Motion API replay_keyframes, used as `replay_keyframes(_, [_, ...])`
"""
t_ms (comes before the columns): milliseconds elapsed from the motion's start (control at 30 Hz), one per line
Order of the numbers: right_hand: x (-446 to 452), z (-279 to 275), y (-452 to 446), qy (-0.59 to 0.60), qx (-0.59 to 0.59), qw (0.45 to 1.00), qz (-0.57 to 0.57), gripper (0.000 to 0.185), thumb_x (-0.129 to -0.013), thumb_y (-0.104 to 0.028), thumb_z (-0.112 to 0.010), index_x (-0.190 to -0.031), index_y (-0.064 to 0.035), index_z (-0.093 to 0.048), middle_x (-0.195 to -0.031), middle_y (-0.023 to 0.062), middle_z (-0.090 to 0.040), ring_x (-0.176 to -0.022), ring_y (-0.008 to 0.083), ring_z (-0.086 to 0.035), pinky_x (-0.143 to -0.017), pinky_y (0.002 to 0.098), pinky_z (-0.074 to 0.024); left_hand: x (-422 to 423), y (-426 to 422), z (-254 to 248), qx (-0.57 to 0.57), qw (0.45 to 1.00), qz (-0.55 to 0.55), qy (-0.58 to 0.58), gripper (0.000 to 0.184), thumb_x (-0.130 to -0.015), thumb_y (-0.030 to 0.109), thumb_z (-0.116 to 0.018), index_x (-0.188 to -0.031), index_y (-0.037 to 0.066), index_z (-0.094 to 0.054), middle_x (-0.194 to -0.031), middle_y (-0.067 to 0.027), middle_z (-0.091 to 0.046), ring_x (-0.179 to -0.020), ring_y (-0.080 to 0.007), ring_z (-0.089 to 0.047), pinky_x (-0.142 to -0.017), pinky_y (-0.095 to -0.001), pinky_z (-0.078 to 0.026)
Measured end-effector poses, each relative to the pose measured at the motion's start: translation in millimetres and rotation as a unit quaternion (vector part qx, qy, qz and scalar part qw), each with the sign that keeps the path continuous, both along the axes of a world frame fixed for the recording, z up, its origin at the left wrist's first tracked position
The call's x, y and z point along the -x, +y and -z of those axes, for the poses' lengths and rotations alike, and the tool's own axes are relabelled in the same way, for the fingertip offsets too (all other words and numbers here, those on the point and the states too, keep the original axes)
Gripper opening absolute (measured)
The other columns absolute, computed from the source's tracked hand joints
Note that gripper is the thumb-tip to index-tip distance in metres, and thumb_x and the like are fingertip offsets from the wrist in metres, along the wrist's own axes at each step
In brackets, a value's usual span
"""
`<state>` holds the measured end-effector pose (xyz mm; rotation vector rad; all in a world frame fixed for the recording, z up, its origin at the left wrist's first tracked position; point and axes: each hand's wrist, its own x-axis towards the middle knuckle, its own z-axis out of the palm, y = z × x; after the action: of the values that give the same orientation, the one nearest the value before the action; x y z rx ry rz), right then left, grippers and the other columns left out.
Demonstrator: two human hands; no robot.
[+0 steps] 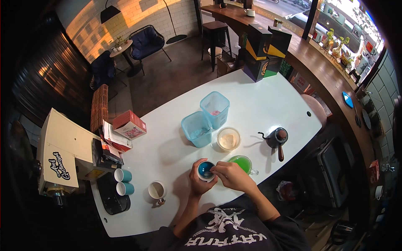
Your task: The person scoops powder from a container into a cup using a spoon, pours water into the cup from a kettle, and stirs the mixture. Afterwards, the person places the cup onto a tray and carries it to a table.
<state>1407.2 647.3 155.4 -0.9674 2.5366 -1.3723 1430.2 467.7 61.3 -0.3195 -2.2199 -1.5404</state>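
Observation:
My left hand (198, 180) is wrapped round a small white cup (205, 170) with blue liquid in it, above the front part of the white table. The fingers of my right hand (229, 175) are pinched over the cup's rim on what looks like a spoon (208, 173), its lower end in the liquid. Just behind my right hand stands a glass mug of green liquid (242, 163). Beyond the cup are a round tub with pale contents (228, 139) and two light blue containers (197, 129), (215, 109).
On the white table (167, 113), a mug (157, 190) and two teal cups (124, 182) stand left, near a red box (130, 124) and a cream machine (63, 154). A gooseneck kettle (277, 139) stands right; dark boxes (266, 50) occupy the far end.

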Motion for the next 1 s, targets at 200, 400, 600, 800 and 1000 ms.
replay_keyframes(200, [-1, 2, 4, -0.001, 0.001, 1.0, 0.003, 0.019, -0.085, 0.0, -0.065, -0.103, 0.0, -0.072, -0.086, 0.0155, -0.067, -0.079, 0.0357, -0.066, -0.071, 0.0425, -0.0516, 0, 0, 0, 0.008, 1.0, 0.002, -0.001, 0.073, -0.062, 0.011, -0.087, -0.127, 0.003, -0.054, -0.11, -0.0129, -0.066, -0.092, -0.028, -0.07, -0.083, -0.0382, -0.058])
replay_keyframes(400, [-3, -11, 11, 0.005, 0.091, 0.995, 0.048, 0.015, -0.088, -0.001, -0.066, -0.102, -0.0005, -0.072, -0.084, 0.0146, -0.067, -0.073, 0.0306, -0.066, -0.068, 0.0383, -0.0507, 0, 0, 3, 0.005, 1.0, 0.001, -0.008, 0.071, -0.065, 0.014, -0.087, -0.127, 0.003, -0.054, -0.111, -0.013, -0.066, -0.095, -0.0281, -0.071, -0.084, -0.0383, -0.057])
replay_keyframes(600, [-5, -23, 39, -0.03, 0.158, 0.974, 0.158, 0.011, -0.091, -0.002, -0.064, -0.1, 0.0008, -0.071, -0.08, 0.0121, -0.068, -0.068, 0.0211, -0.065, -0.063, 0.0315, -0.0486, 2, -1, -3, 0.027, 1.0, -0.012, 0.009, 0.069, -0.067, 0.013, -0.087, -0.127, 0.002, -0.053, -0.108, -0.0134, -0.067, -0.094, -0.0263, -0.07, -0.085, -0.0384, -0.056])
replay_keyframes(800, [-10, -25, 74, 0.015, 0.182, 0.943, 0.278, 0.01, -0.091, -0.001, -0.062, -0.091, 0.0032, -0.071, -0.069, 0.0083, -0.067, -0.058, 0.0121, -0.06, -0.056, 0.0262, -0.0446, 3, -1, -3, 0.032, 0.999, -0.013, 0.005, 0.068, -0.068, 0.01, -0.085, -0.126, 0.001, -0.052, -0.103, -0.0135, -0.067, -0.09, -0.0243, -0.07, -0.084, -0.0375, -0.056])
replay_keyframes(1000, [-14, -18, 91, 0.082, 0.152, 0.934, 0.313, 0.011, -0.093, -0.002, -0.063, -0.088, 0.0044, -0.07, -0.064, 0.0039, -0.064, -0.054, 0.0064, -0.056, -0.052, 0.0228, -0.0422, 4, -1, -6, 0.035, 0.999, -0.009, 0.002, 0.068, -0.068, 0.009, -0.085, -0.126, 0.0, -0.052, -0.105, -0.0142, -0.068, -0.091, -0.0251, -0.07, -0.085, -0.0375, -0.056])
